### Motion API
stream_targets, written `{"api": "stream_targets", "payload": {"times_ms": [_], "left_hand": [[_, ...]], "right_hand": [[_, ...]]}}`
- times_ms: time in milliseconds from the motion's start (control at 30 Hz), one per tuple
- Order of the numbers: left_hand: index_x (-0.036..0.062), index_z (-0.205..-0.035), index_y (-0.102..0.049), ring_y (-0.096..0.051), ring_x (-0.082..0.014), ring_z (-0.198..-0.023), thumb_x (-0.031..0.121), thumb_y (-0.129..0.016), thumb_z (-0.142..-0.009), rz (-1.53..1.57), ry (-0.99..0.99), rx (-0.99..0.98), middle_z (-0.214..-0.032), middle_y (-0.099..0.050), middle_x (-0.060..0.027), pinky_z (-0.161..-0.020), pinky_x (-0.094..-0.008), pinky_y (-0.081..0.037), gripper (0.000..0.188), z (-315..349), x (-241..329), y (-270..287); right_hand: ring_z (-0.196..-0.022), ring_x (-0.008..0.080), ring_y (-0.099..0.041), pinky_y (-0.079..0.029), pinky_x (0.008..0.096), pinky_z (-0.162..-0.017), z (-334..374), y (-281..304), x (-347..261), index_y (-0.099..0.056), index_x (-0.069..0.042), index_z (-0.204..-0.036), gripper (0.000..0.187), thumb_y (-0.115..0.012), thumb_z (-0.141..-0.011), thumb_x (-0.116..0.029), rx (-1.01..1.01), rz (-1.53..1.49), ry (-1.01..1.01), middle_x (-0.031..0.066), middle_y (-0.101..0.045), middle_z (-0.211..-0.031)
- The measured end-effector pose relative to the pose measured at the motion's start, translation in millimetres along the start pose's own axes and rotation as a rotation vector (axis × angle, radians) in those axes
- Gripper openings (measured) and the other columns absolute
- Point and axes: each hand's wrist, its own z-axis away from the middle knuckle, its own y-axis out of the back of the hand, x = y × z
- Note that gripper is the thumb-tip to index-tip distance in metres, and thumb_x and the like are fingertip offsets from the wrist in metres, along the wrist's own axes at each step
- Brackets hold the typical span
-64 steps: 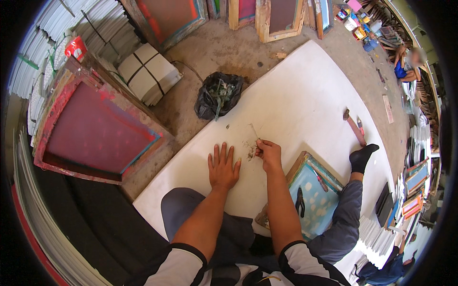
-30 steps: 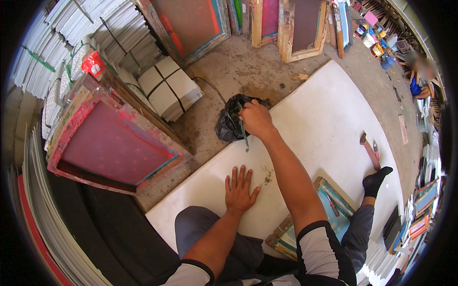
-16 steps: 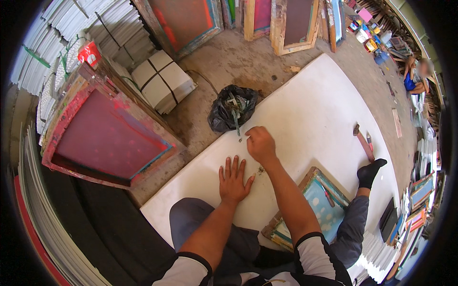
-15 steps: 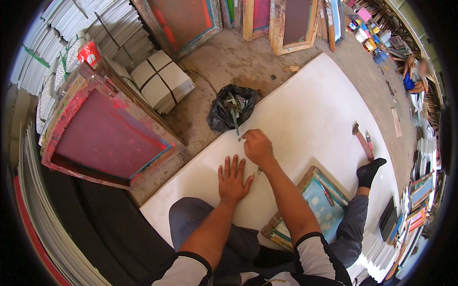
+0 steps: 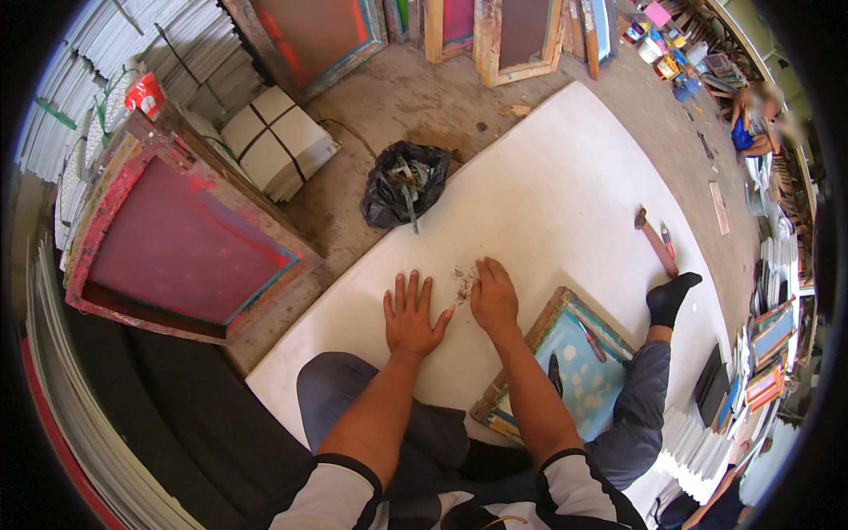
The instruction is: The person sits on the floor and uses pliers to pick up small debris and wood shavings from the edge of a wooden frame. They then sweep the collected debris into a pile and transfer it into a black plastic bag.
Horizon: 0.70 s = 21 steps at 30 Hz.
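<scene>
My left hand [image 5: 412,316] lies flat on the white board [image 5: 565,177], fingers spread. To its right, my right hand [image 5: 495,299] rests on the board with fingers extended close together, beside a scatter of small dark scraps [image 5: 463,283]. No held object shows in either hand. A black plastic bag [image 5: 378,196], open at the top and filled with scraps and strips, sits at the board's far left edge. By my right forearm lies a wooden screen frame [image 5: 555,309] with light blue mesh; a red-handled tool [image 5: 592,342] and a dark tool [image 5: 555,374] rest on it.
A hammer [image 5: 658,247] and a small red tool [image 5: 668,240] lie near my socked foot [image 5: 669,300]. At left stand a pink-red screen frame [image 5: 177,247] and a strapped paper bundle [image 5: 278,146]. More frames [image 5: 521,40] lean behind. Another person [image 5: 753,124] sits far right.
My right hand has come back from beside the bag toward me, next to the scraps, and its fingers have straightened. My left hand stays flat. The view has shifted slightly.
</scene>
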Motion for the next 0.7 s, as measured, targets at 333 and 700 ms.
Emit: {"api": "stream_targets", "payload": {"times_ms": [333, 700], "left_hand": [[0.0187, -0.157, -0.038, -0.012, -0.0295, -0.156, 0.056, -0.041, -0.101, 0.031, 0.001, 0.019, -0.167, -0.024, -0.0075, -0.124, -0.0532, -0.008, 0.067, 0.2, -0.1, -1.7], [0.0207, -0.157, -0.039, -0.012, -0.0293, -0.156, 0.054, -0.041, -0.101, 0.031, 0.01, 0.011, -0.167, -0.025, -0.0067, -0.124, -0.0524, -0.008, 0.065, -1.7, 2.6, -2.9]], "right_hand": [[-0.148, 0.0399, -0.032, -0.029, 0.0532, -0.117, 59.8, -10.7, -40.5, -0.039, 0.001, -0.151, 0.061, -0.053, -0.1, -0.028, -0.109, 0.092, -0.184, 0.0235, -0.037, -0.158], [-0.152, 0.0365, -0.025, -0.023, 0.0534, -0.121, 73.3, -28.0, -50.9, -0.035, 0.0, -0.154, 0.063, -0.051, -0.1, -0.03, -0.143, 0.139, -0.094, 0.0218, -0.029, -0.162]]}}
